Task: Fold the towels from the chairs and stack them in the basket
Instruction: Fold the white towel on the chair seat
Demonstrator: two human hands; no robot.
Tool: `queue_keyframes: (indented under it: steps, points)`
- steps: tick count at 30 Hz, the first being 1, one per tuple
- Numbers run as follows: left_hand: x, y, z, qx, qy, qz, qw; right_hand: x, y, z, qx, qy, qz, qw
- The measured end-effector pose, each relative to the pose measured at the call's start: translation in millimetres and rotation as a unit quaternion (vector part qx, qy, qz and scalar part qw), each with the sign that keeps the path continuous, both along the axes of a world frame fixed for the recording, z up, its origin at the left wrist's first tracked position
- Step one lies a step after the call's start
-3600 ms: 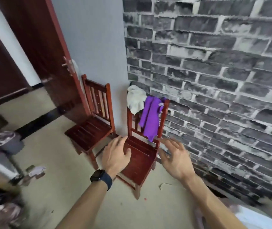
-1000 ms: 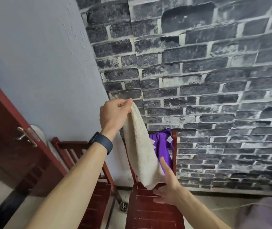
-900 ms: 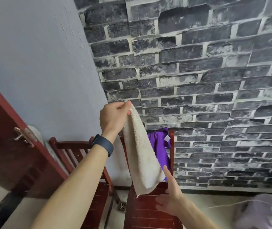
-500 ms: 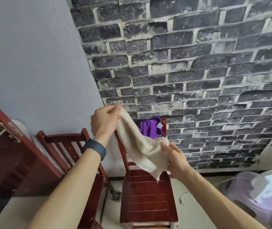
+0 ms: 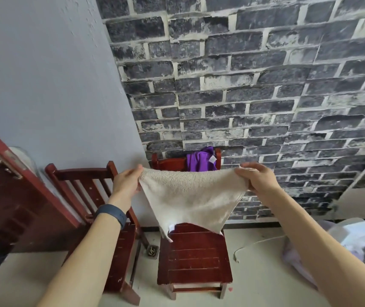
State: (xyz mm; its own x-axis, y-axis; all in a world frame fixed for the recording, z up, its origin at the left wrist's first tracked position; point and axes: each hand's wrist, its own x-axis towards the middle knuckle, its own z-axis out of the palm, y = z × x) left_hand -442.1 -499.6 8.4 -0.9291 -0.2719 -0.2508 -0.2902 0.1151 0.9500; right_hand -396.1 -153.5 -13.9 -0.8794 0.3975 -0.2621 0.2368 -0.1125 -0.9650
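A cream towel (image 5: 191,196) hangs spread out in the air above the right red chair (image 5: 195,260). My left hand (image 5: 126,185) pinches its upper left corner and my right hand (image 5: 257,178) pinches its upper right corner, so its top edge is taut between them. A purple towel (image 5: 200,159) is draped over that chair's backrest, partly hidden behind the cream towel. A second red chair (image 5: 97,196) stands to the left with nothing on it. A pale basket (image 5: 354,244) shows blurred at the right edge.
A dark brick wall (image 5: 254,85) rises behind the chairs and a grey wall (image 5: 44,74) meets it at the corner. A red-brown door (image 5: 4,185) with a metal handle is at the left. A cord (image 5: 254,244) lies on the floor.
My right hand took the towel's free corner and pulled it out to the right. The towel went from hanging by one corner to being stretched flat between both hands.
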Motion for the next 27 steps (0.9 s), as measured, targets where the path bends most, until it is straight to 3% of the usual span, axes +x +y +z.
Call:
queue_keyframes:
  steps: [5,10,14,16,19,20,22,24,27]
  points:
    - [14,1,-8,0.121,-0.025,0.005,0.992,-12,-5,-8,-0.010,0.023,-0.041,0.999]
    - [17,0,-12,0.139,-0.019,0.010,0.990,-19,-6,-17,0.054,-0.001,-0.034,0.998]
    - [15,-7,-23,0.129,-0.026,0.034,0.991,-20,-2,-24,0.141,-0.038,0.057,0.988]
    - [12,-12,-28,0.117,-0.033,0.037,0.992,-19,0,-27,0.198,-0.043,0.144,0.969]
    - [12,-22,-36,0.095,-0.032,-0.038,0.994,-24,0,-36,0.396,-0.042,0.222,0.890]
    - [13,-25,-39,0.048,-0.027,-0.088,0.995,-24,-2,-40,0.450,-0.033,0.221,0.865]
    - [15,-28,-49,-0.131,-0.007,-0.174,0.976,-24,-5,-47,0.504,-0.014,0.211,0.838]
    - [20,-29,-63,-0.324,0.022,-0.217,0.921,-18,-8,-55,0.528,0.001,0.207,0.824]
    - [32,-35,-97,-0.472,0.035,-0.213,0.855,0,-8,-83,0.536,0.008,0.214,0.817]
